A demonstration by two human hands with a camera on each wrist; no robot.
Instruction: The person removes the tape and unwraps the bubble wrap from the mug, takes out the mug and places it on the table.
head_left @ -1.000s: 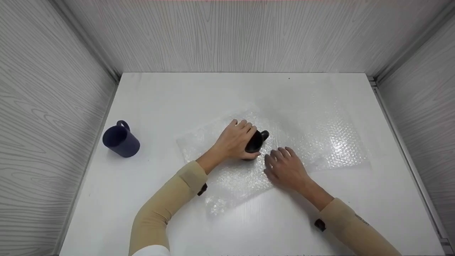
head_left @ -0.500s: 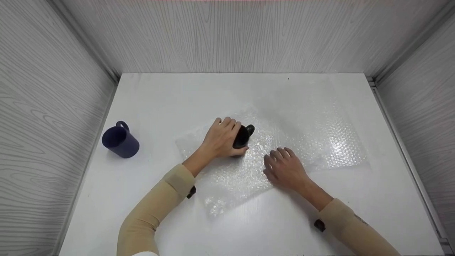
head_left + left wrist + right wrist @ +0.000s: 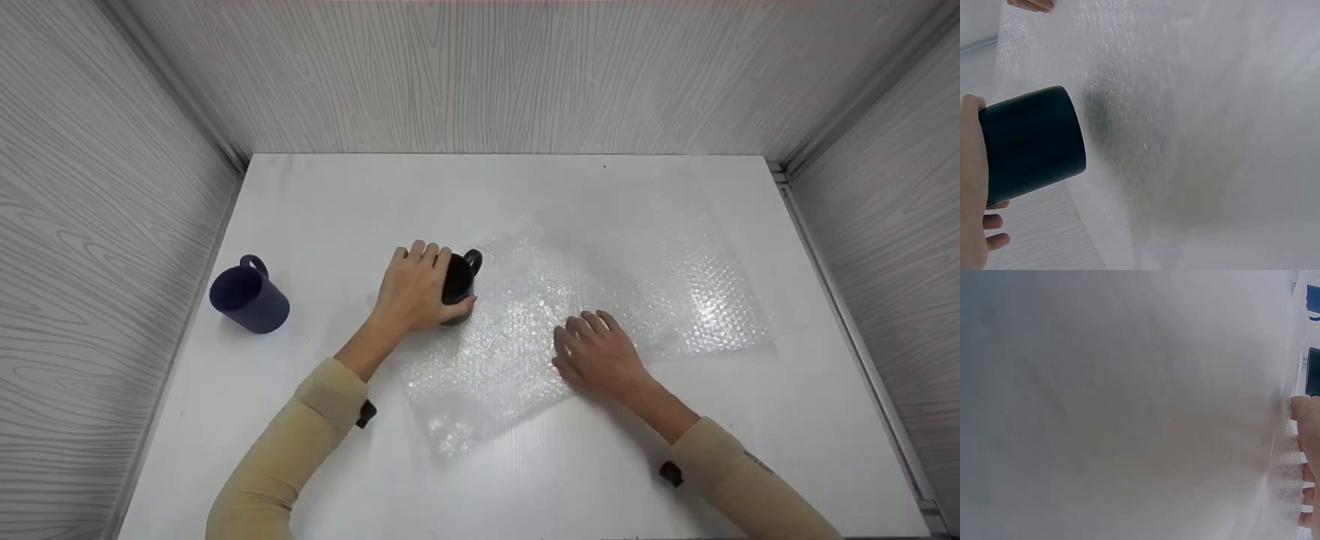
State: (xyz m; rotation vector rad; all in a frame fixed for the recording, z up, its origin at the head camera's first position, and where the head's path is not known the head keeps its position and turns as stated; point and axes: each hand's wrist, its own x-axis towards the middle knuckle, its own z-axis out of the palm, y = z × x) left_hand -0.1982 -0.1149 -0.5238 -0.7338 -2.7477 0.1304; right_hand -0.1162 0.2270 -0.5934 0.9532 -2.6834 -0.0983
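My left hand (image 3: 414, 291) grips a black mug (image 3: 458, 282) by its body, with the handle pointing to the far right. In the left wrist view, the mug's smooth dark side and base (image 3: 1036, 143) show above a sheet of bubble wrap (image 3: 1123, 112), with a shadow beneath. The palm hides part of the mug. My right hand (image 3: 600, 356) rests on the bubble wrap (image 3: 517, 322) near its front edge, fingers loosely bent. Its thumb (image 3: 1299, 408) and spread fingertips lie against the plastic in the right wrist view.
A dark blue mug (image 3: 259, 304) sits at the left of the white table (image 3: 345, 202), handle toward the back. The bubble wrap spreads from the middle to the right. Grey wood-grain walls (image 3: 480, 82) enclose the back and both sides.
My left hand has carried the black mug leftward and slightly back across the bubble wrap, toward the wrap's left edge. The right hand has stayed in place.
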